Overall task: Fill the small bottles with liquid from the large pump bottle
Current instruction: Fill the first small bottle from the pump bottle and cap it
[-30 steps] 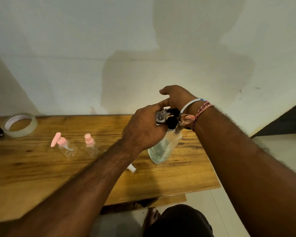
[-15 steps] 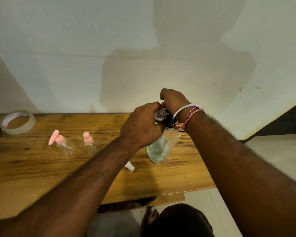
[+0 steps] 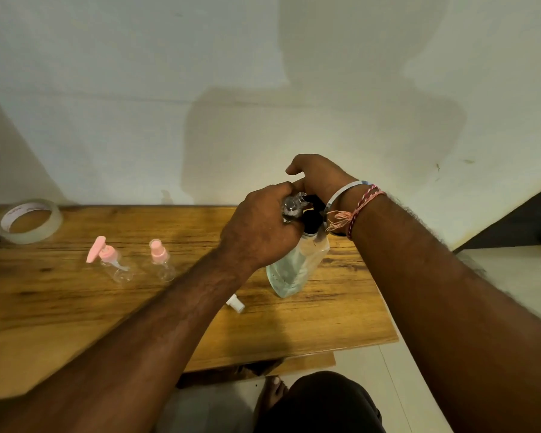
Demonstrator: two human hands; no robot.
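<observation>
My left hand [image 3: 260,229] is curled round a small clear bottle [image 3: 292,209], holding it up at the black pump head [image 3: 313,218] of the big bottle [image 3: 295,267], mouth close by the spout; whether they touch I cannot tell. My right hand [image 3: 317,176] sits on top of the pump, palm down, with the thumb sticking out to the left; the other fingers are hidden behind the hand, so I cannot tell whether they are curled or straight. On that wrist I wear a metal bangle [image 3: 345,192] and a pink and red thread band [image 3: 361,204] with frayed ends. The big bottle stands on the wooden table [image 3: 325,323], near its right end, leaning a little to the left at the base, with clear liquid inside it. Further left on the table stand two more small bottles, well apart from my hands: one with a pink pump top [image 3: 107,256] and just right of it one with a pink spray top [image 3: 161,259]; both look empty. A small white cap [image 3: 236,304] lies on the table beside my left forearm, just left of the big bottle's base. A roll of clear tape [image 3: 28,220] lies at the far left by the wall. Below the table edge I see my knee and a bare foot [image 3: 270,393] on the pale floor.
</observation>
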